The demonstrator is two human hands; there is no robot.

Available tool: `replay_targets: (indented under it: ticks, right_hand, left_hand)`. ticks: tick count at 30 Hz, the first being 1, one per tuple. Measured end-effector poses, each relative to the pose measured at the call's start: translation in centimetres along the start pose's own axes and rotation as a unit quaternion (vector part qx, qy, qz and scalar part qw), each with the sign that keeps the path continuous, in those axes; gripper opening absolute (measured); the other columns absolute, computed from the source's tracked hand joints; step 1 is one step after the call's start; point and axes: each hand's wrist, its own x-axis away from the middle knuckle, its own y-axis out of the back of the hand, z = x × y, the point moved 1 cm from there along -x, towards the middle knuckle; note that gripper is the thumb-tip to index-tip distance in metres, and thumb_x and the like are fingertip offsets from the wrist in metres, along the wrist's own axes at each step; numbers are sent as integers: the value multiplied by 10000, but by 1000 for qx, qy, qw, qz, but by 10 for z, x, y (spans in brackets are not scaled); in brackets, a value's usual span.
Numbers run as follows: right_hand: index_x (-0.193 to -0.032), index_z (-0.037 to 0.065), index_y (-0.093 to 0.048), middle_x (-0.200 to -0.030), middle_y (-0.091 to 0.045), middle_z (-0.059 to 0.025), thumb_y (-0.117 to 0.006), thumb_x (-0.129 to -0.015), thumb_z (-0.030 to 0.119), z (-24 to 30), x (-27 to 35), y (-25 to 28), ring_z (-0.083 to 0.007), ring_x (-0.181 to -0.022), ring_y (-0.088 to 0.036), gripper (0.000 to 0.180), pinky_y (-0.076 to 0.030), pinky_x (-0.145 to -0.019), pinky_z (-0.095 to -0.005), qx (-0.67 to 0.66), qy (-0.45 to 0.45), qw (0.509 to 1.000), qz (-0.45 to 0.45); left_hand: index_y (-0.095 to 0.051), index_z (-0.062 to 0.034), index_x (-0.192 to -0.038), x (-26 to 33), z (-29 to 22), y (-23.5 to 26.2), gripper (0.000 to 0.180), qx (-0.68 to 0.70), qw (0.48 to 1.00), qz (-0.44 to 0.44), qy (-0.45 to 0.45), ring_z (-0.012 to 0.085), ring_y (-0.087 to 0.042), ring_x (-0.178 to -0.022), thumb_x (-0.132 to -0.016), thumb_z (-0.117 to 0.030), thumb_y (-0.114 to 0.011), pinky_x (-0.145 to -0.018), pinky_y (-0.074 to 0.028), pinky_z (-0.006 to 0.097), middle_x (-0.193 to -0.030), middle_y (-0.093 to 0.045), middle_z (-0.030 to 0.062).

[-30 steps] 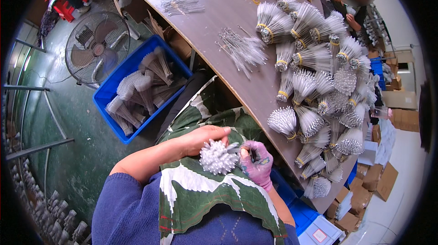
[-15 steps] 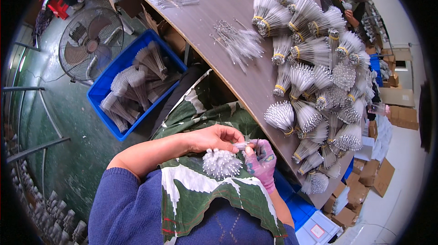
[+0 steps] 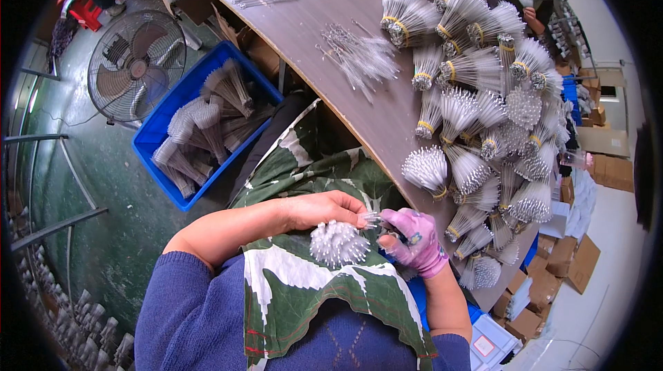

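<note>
- Left hand (image 3: 323, 212), bare: closed around a bundle of white-tipped brushes (image 3: 340, 244), above the green-and-white apron (image 3: 295, 271).
- Right hand (image 3: 414, 236), in a pink flowered glove (image 3: 429, 255): curled just beside the bundle (whether it holds anything, I cannot tell).
- Banded brush bundles (image 3: 478, 68) crowd the brown table (image 3: 297, 34).

Looks rough and bristly on the brush bundle (image 3: 338, 243), faintly glossy on the worktop (image 3: 297, 29), like smooth plastic on the blue bin (image 3: 149, 133). Shows matt cloth in the glove (image 3: 423, 241) and apron (image 3: 297, 312), knit in the sweater (image 3: 183, 309), metal wire in the fan guard (image 3: 138, 68).
</note>
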Motion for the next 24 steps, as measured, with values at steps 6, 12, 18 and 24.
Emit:
replay_targets:
  ticks: [6,12,18,24]
  right_hand:
    - [-941,74,-606,-680,-585,-79,-636,-769,403,3,-3,0,-269,-598,-591,372,-455,-514,-357,6,16,1000,26]
    - [-952,78,-610,-691,-589,-81,-628,-769,422,3,-3,1,-269,-597,-594,390,-460,-515,-354,23,26,998,49]
    - [-964,86,-614,-686,-584,-81,-617,-770,443,3,-2,0,-267,-592,-593,406,-461,-519,-356,15,27,997,64]
    - [-913,51,-622,-644,-568,-68,-631,-766,458,-7,4,-3,-237,-560,-581,433,-446,-511,-336,-38,52,993,94]
  left_hand:
    - [-612,-29,-949,-3,0,1,176,10,999,10,34,57,-585,-712,-845,-171,-598,-643,-468,196,-822,-629,-2]
    - [-616,-19,-924,-6,-1,0,167,22,998,36,51,60,-591,-677,-839,-160,-596,-618,-474,193,-792,-632,2]
    - [-613,-14,-909,-8,3,2,166,33,996,50,67,65,-592,-648,-833,-161,-600,-595,-479,197,-771,-630,8]
    - [-612,-20,-878,-14,1,0,155,15,994,73,81,63,-585,-622,-827,-167,-611,-571,-476,203,-739,-622,0]
